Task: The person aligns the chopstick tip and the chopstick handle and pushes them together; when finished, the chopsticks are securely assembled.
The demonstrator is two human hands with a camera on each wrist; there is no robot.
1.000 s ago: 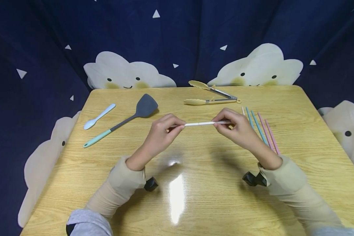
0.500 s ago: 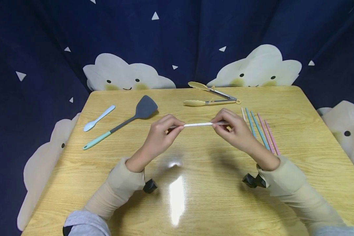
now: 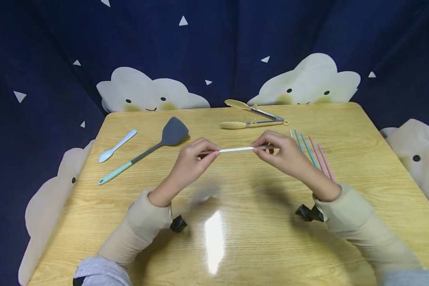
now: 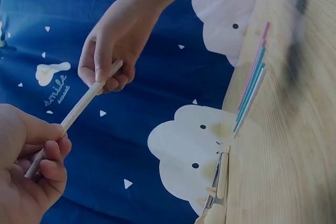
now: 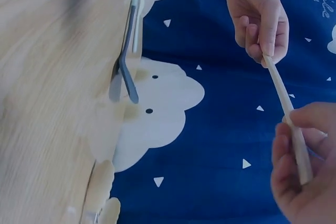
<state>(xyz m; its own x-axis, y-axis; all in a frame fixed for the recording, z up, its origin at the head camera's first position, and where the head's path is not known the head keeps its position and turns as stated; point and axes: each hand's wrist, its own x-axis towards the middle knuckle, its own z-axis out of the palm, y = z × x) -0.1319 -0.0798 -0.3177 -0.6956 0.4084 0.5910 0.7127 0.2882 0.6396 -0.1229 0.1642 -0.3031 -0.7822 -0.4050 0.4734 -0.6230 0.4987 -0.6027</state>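
A thin, straw-like white stick spans the space between the two hands, nearly level above the table. My left hand pinches one end between thumb and fingers, and my right hand pinches the other. In the left wrist view the stick is pale and smooth, one end lying inside the curled left fingers. From the right wrist, the same stick runs down into the right hand, its end showing past the thumb.
Blue sticks, pink sticks and a white one lie beyond the right forearm. Tongs with cream tips lie spread at the back edge. To the left are a grey turner and a light-blue spoon.
Both hands keep their pinch on the white stick. In the head view, hands and tabletop items alike have shifted slightly left.
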